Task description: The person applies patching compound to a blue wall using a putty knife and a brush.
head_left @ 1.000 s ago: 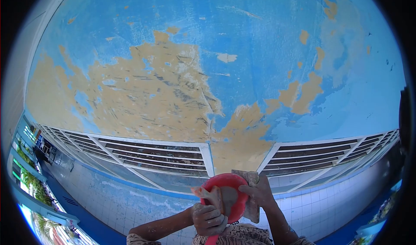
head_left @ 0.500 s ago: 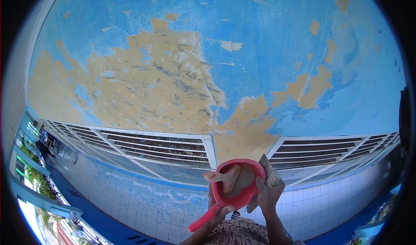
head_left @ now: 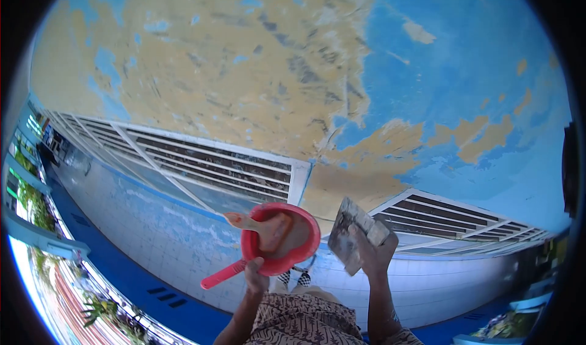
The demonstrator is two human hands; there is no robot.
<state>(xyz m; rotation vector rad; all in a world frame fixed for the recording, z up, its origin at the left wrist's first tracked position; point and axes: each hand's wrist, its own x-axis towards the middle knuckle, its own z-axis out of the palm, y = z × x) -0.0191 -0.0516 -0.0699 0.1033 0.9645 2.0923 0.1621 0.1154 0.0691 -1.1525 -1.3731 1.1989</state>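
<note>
My left hand (head_left: 256, 275) is closed around the base of the handle of a red plastic dipper (head_left: 224, 274). Inside it sits a greyish liquid or paste. A wide brush (head_left: 268, 230) leans in the dipper, its pale handle sticking out over the left rim. My right hand (head_left: 375, 253) grips a flat, grey-stained plastering trowel (head_left: 345, 235) by the block on its back. The trowel is held upright, to the right of the dipper and apart from it. Ahead is a wall (head_left: 244, 94) of blue paint with large tan patches where the coating is gone.
White slatted vents (head_left: 213, 163) run along the wall on the left, with another slatted vent (head_left: 445, 214) on the right. White tiles (head_left: 165, 241) cover the surface below, bordered by a blue strip (head_left: 122, 253). Plants (head_left: 104, 308) stand beyond a railing at the lower left.
The dipper and my left hand have shifted left in view. My right hand has drawn the trowel away from the dipper's side. The view has turned and sits closer to the wall.
</note>
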